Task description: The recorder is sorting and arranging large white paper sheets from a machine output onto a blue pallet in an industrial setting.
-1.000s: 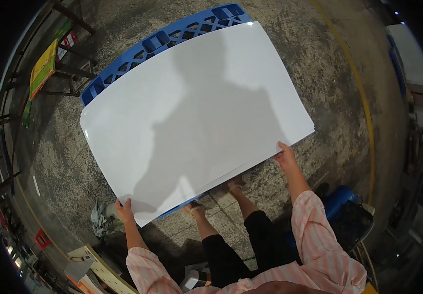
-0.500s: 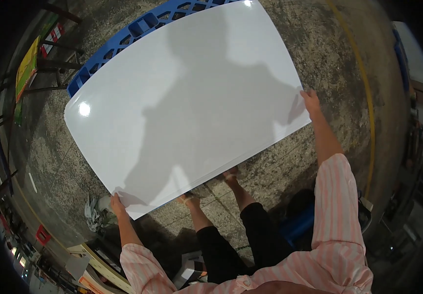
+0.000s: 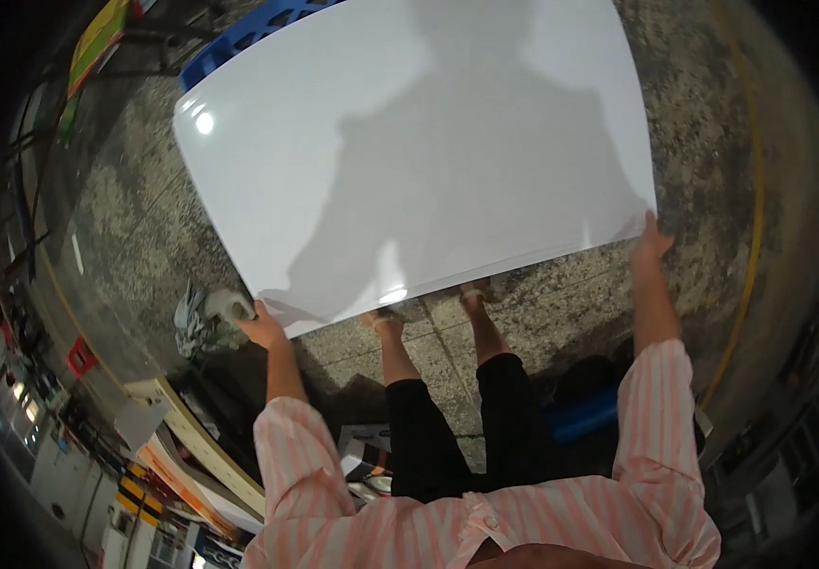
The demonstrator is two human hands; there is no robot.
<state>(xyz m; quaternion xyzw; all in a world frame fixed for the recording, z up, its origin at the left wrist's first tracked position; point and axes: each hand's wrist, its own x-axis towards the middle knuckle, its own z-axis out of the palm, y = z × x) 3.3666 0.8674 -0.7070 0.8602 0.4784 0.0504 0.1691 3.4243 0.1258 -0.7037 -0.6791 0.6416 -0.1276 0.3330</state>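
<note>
A large glossy white sheet lies in front of me, with my shadow across it. Thin layered edges show along its near side, so more than one sheet may be stacked there. My left hand is at the near left corner, fingers closed on the edge. At the near right corner my right hand grips the side edge, its fingers partly hidden. Beneath the far left side of the sheet, part of a blue plastic pallet sticks out.
Crumpled grey wrapping lies on the speckled floor beside my left hand. My feet stand just under the near edge. Boards and boxes are at lower left, a blue object at lower right. A yellow line runs down the right.
In the view, the sheet has turned slightly and shifted right and up. My left hand appears higher, my right hand lower and further right. Both stay at the near corners.
</note>
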